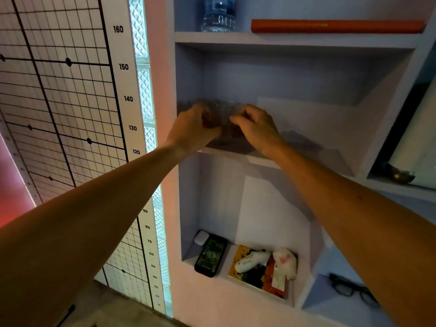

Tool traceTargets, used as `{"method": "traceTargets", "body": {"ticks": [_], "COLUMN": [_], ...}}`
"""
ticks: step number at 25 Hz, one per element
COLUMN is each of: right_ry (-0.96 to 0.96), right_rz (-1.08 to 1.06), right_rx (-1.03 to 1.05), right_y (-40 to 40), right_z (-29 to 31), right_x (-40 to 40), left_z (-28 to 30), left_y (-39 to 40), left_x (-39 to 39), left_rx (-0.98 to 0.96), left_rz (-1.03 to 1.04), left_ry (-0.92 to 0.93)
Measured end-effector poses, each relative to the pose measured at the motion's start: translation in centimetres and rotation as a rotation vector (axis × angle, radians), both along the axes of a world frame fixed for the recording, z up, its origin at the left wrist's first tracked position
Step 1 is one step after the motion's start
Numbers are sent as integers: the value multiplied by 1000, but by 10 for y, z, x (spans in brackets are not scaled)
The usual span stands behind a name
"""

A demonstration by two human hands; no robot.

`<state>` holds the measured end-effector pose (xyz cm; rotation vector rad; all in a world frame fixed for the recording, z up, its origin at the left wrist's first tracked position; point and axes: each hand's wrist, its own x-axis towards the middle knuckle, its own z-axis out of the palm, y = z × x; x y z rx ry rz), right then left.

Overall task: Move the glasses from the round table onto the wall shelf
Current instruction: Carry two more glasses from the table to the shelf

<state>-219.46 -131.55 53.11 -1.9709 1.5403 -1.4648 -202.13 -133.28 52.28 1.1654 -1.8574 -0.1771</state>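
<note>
Several clear, patterned drinking glasses (pixel 223 112) stand close together at the left end of the middle wall shelf (pixel 306 128); they are blurred and hard to tell apart. My left hand (pixel 194 128) curls around a glass from the left. From the right, my right hand (pixel 257 129) has its fingers bent onto the neighbouring glass. Both hands reach into the recess, wrists just over the shelf's front edge. The round table is out of view.
A water bottle (pixel 219 14) and an orange book (pixel 337 25) lie on the shelf above. The compartment below holds a phone (pixel 210 256), a white earbud case (pixel 201 237) and a book (pixel 258 272). Black spectacles (pixel 354 290) lie at the lower right, and a measuring chart (pixel 70 90) covers the left wall.
</note>
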Motion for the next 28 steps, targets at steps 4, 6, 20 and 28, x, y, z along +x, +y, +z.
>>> {"method": "traceTargets", "body": {"ticks": [4, 6, 20, 28], "right_ry": [72, 107, 174, 394], "right_rz": [-31, -35, -64, 325], "right_rx": [-9, -4, -108, 283], "right_y": [-2, -3, 33, 112], "right_z": [-4, -5, -21, -227], "right_x": [-2, -1, 27, 101], "left_z": [-2, -4, -23, -256], "left_y": [-1, 0, 33, 165], "left_x": [-5, -5, 48, 152], "left_rx": [9, 14, 96, 656], "left_rz": [10, -3, 121, 327], "left_ry": [-84, -97, -40, 88]}}
